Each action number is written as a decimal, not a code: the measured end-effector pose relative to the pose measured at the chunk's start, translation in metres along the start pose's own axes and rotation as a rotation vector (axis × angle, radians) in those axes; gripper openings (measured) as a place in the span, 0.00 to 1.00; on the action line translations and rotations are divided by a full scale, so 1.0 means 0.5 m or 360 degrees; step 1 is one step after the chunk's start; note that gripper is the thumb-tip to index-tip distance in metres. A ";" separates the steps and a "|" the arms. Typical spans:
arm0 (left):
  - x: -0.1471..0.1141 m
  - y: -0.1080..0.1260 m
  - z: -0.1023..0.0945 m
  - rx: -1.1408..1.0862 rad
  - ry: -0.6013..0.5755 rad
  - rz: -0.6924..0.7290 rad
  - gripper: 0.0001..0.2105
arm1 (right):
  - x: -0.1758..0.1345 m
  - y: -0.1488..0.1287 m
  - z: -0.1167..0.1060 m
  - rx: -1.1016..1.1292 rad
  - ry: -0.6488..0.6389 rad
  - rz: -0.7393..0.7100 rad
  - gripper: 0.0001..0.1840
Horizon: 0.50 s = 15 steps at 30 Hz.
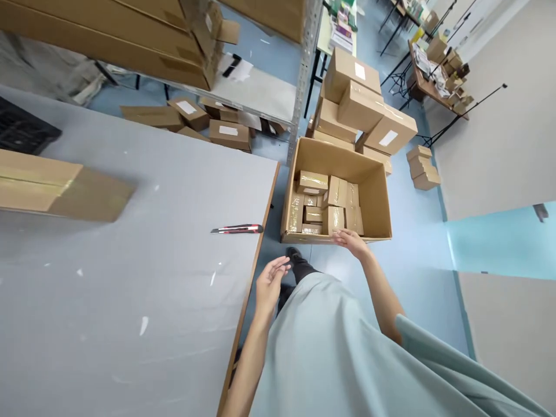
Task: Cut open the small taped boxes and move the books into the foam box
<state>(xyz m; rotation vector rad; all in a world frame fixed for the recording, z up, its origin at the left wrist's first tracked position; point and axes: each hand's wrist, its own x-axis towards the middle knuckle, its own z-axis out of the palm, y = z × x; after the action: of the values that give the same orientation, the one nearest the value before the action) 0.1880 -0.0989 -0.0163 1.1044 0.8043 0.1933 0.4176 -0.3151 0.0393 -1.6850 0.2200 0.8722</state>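
Observation:
A large open carton [373,194] stands on the floor in front of me, with several small taped boxes [313,182] packed inside. My right hand [351,241] is over the carton's near rim with its fingers stretched out and nothing seen in them; whether it touches the rim I cannot tell. Beside the table's edge, my left hand [271,279] hangs in the air, its fingers loosely bent and apart, holding nothing. A red and black utility knife [237,229] lies on the grey table [174,301], blade pointing left.
Sealed boxes [354,107] are piled behind the carton. A metal shelf [269,92] rises beyond the table, with small boxes [229,135] under it. On the table's left lie a long taped box [56,185] and a black crate [24,127]. Small boxes [423,168] stack along the right wall.

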 end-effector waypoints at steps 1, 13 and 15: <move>0.000 0.001 0.015 0.0016 -0.0027 0.0002 0.27 | -0.001 0.005 -0.016 0.0010 0.0028 -0.0001 0.19; 0.163 -0.044 0.255 0.0392 -0.0282 -0.0082 0.19 | 0.175 0.068 -0.170 -0.0342 0.0176 0.0052 0.22; 0.221 -0.069 0.315 0.0585 -0.0318 -0.0117 0.15 | 0.237 0.078 -0.201 -0.0431 0.0211 0.0117 0.22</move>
<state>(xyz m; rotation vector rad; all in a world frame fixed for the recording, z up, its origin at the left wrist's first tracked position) 0.3622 -0.1713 -0.0664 1.4115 0.7146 -0.1320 0.5222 -0.3830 -0.0613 -2.0009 0.2645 0.8749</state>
